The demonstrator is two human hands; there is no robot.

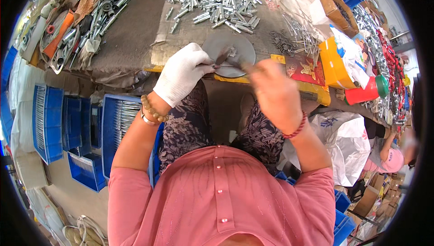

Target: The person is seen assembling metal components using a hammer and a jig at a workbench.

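Note:
My left hand point(185, 72), in a white knit glove, pinches a small thin metal part point(218, 66) over the near edge of a round grey metal plate point(246, 49). My bare right hand point(275, 90) is closed and smeared by motion, just right of the plate. From its fingers a dark blurred tool point(245, 67) reaches toward the part; its kind cannot be made out. A dark brownish shape point(222, 57) and some small silvery bits point(232, 51) show over the plate. Beyond it lies a large heap of silvery metal tubes point(217, 0) on the cloth-covered bench.
Right of the plate are small dark parts point(282, 42), long thin rods point(304, 31), a red card point(307, 70) and a red jar with green lid point(367, 90). Tools point(92, 24) crowd the bench's left. Blue bins point(49, 124) stand left; another person point(384, 158) sits far right.

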